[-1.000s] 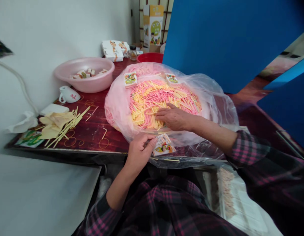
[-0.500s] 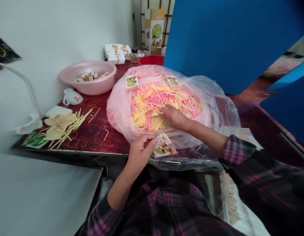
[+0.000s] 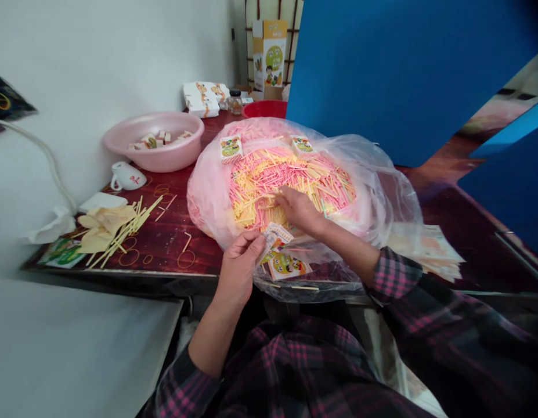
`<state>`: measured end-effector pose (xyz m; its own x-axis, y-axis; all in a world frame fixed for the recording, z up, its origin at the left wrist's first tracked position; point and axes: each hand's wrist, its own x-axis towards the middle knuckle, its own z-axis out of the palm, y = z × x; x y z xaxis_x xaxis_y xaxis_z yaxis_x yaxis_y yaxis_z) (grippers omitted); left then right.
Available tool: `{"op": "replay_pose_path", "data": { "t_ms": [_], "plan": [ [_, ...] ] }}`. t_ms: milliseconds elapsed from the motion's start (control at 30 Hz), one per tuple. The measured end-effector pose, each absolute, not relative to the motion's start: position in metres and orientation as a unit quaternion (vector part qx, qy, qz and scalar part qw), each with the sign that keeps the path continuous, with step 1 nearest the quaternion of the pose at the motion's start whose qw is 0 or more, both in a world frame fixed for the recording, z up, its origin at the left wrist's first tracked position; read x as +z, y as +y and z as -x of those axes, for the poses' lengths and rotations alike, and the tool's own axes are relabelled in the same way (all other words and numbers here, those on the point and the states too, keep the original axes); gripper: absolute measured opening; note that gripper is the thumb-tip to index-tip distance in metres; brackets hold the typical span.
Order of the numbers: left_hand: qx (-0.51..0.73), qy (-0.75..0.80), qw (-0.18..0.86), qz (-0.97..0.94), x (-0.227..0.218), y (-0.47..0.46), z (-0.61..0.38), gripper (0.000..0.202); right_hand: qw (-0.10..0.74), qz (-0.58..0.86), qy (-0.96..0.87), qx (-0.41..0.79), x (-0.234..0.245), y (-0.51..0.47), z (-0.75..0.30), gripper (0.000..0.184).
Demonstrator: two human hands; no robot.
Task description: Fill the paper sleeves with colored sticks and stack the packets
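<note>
My left hand (image 3: 239, 264) is at the table's front edge, thumb and fingers closed on a small printed paper packet (image 3: 278, 234). Another printed packet (image 3: 288, 266) lies just beneath it, by the front of the large clear plastic bag (image 3: 205, 194). Inside the opened bag is a heap of thin pink and yellow sticks (image 3: 286, 169). Over the near part of that heap is my right hand (image 3: 300, 210), its fingers pinched around a few pale yellow sticks (image 3: 269, 197); the fingertips are partly hidden. Two filled packets, one left (image 3: 231, 150) and one right (image 3: 304, 147), rest on the heap's far side.
A pink basin (image 3: 155, 157) with small packets stands back left, beside a white mug (image 3: 128, 176) lying on its side. Loose yellow sticks (image 3: 129, 232) and rubber bands are at left. Flat papers (image 3: 429, 252) lie right. A blue panel (image 3: 382, 75) rises behind.
My left hand has raised the packet slightly towards the heap, tilting it up. My right hand has shifted a little left, still over the sticks. The view has moved slightly.
</note>
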<state>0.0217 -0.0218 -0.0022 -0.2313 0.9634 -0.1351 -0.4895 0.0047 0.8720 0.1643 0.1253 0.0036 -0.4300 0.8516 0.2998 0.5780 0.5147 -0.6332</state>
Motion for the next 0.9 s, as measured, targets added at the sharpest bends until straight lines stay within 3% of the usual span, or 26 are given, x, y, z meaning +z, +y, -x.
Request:
{"op": "replay_pose_path", "data": {
  "t_ms": [67,167,267,467,700,900],
  "plan": [
    [0.65,0.434,0.565,-0.264,-0.003,-0.022,-0.021,0.032,0.383,0.457,-0.745,0.297,0.013,0.124,-0.167,0.026],
    [0.65,0.427,0.577,-0.251,-0.006,-0.021,-0.022,0.032,0.502,0.367,-0.619,0.481,0.03,0.109,-0.172,0.033],
    [0.659,0.422,0.573,-0.245,-0.008,-0.019,-0.025,0.029,0.56,0.277,-0.531,0.572,0.046,0.08,-0.174,0.031],
    [0.677,0.411,0.559,-0.246,-0.007,-0.016,-0.033,0.028,0.629,0.253,-0.503,0.536,0.058,0.032,-0.163,0.023],
    [0.663,0.392,0.591,-0.24,-0.004,-0.019,-0.039,0.029,0.633,0.285,-0.518,0.5,0.042,0.02,-0.154,0.024],
    [0.639,0.391,0.616,-0.246,-0.006,-0.019,-0.042,0.031,0.646,0.275,-0.579,0.415,0.033,0.013,-0.154,0.012]
  ]
}}
